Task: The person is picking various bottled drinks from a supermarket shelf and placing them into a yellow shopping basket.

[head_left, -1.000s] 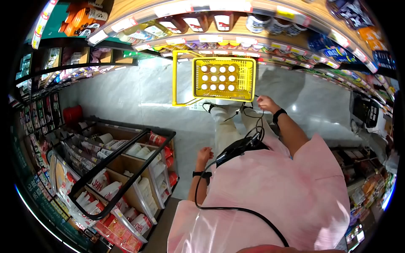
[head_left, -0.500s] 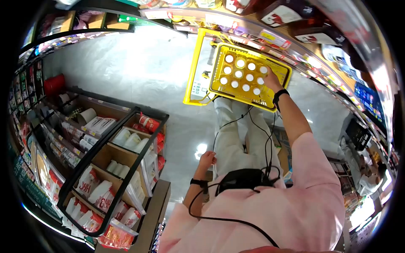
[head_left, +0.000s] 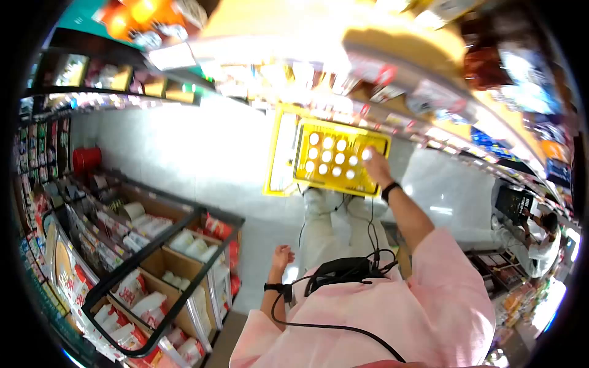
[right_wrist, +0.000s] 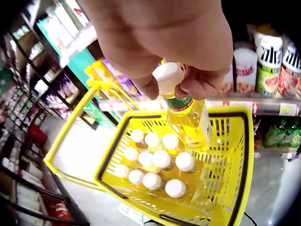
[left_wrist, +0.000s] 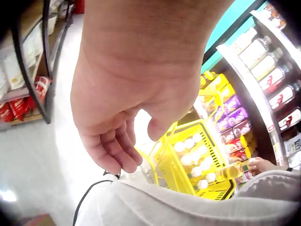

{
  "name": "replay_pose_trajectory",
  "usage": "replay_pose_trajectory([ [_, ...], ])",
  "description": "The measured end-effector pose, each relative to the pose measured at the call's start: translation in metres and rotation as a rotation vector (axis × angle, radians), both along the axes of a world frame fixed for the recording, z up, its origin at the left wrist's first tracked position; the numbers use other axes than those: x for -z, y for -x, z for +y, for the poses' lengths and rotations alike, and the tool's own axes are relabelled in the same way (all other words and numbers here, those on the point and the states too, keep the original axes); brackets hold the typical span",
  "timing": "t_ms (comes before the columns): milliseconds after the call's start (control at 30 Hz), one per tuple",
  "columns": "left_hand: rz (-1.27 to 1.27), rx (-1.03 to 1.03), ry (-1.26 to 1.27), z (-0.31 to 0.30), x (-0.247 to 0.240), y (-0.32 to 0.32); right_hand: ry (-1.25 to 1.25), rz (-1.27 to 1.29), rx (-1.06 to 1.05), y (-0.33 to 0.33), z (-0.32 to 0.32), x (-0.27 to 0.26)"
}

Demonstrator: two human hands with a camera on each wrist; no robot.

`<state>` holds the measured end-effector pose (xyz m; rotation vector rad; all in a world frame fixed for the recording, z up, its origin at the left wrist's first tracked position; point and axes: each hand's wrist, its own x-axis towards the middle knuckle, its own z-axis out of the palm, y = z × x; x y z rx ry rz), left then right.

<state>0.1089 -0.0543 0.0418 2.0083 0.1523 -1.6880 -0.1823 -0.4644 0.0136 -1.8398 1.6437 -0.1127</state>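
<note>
My right hand pinches a bottle of yellow liquid just under its white cap. The bottle has a green band at its neck and leans, raised above its neighbours over the right part of the yellow shopping basket. Several similar white-capped bottles stand together in the basket's other part. In the head view the right hand reaches over the basket's right side. My left hand hangs beside the trousers with loosely curled fingers, holding nothing; the head view shows it left of the waist.
Behind the basket run stocked shelves with price tags. The yellow frame with its handle stands at the basket's left. A black-railed display bin of packets is at lower left. Another person is at far right. Black cables cross my front.
My right hand has gone from beside the basket to the bottles inside and now holds one, raised above the others. The left hand still hangs at my side. The head view has shifted.
</note>
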Motion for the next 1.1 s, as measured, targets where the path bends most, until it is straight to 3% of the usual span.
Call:
replay_pose_trajectory([
  [167,-0.106,0.287,0.161,-0.099,-0.015,-0.049,0.063,-0.212,-0.051,0.012,0.034,-0.176],
  [267,-0.205,0.76,0.498,-0.176,-0.047,-0.071,0.071,-0.376,-0.041,0.01,0.055,-0.28],
  [300,-0.176,0.853,0.578,-0.209,-0.086,-0.067,0.024,-0.431,-0.062,0.01,0.065,-0.306],
  [367,0.201,0.804,0.823,-0.259,-0.163,-0.057,0.093,-0.419,-0.14,0.004,0.071,-0.361],
  [400,0.123,0.912,0.974,-0.277,-0.201,-0.043,0.148,-0.41,-0.229,-0.002,0.071,-0.386],
  [433,0.188,0.961,0.982,-0.293,-0.257,-0.03,0.265,-0.453,-0.22,-0.011,0.073,-0.409],
  [500,0.167,1.025,1.27,-0.307,-0.336,-0.003,0.329,-0.448,-0.144,-0.027,0.079,-0.458],
  [567,0.229,0.951,1.499,-0.313,-0.382,0.027,0.337,-0.728,-0.026,-0.038,0.071,-0.483],
  [600,0.209,0.879,1.546,-0.309,-0.401,0.041,0.621,-0.771,-0.242,-0.042,0.057,-0.494],
  [633,0.187,0.808,1.59,-0.306,-0.414,0.053,0.429,-0.776,-0.031,-0.05,0.063,-0.519],
  [667,-0.029,0.8,1.556,-0.308,-0.418,0.064,0.401,-0.729,-0.019,-0.049,0.051,-0.518],
  [767,0.189,0.571,1.576,-0.317,-0.423,0.072,0.382,-1.118,-0.123,-0.06,0.047,-0.521],
  [833,0.419,0.475,1.576,-0.321,-0.423,0.067,0.296,-0.988,-0.081,-0.053,0.059,-0.526],
  [867,0.477,0.435,1.573,-0.321,-0.424,0.063,0.342,-1.203,-0.043,-0.06,0.072,-0.519],
  [900,0.537,0.391,1.568,-0.321,-0.423,0.058,0.305,-1.064,-0.042,-0.053,0.071,-0.499],
  [967,0.558,0.32,1.591,-0.326,-0.421,0.05,0.336,-1.027,0.047,-0.061,0.089,-0.463],
  [1033,0.817,0.256,1.488,-0.332,-0.422,0.041,0.252,-1.169,-0.007,-0.069,0.106,-0.454],
  [1100,0.829,0.248,1.495,-0.341,-0.418,0.039,0.274,-1.123,0.003,-0.08,0.111,-0.457],
])
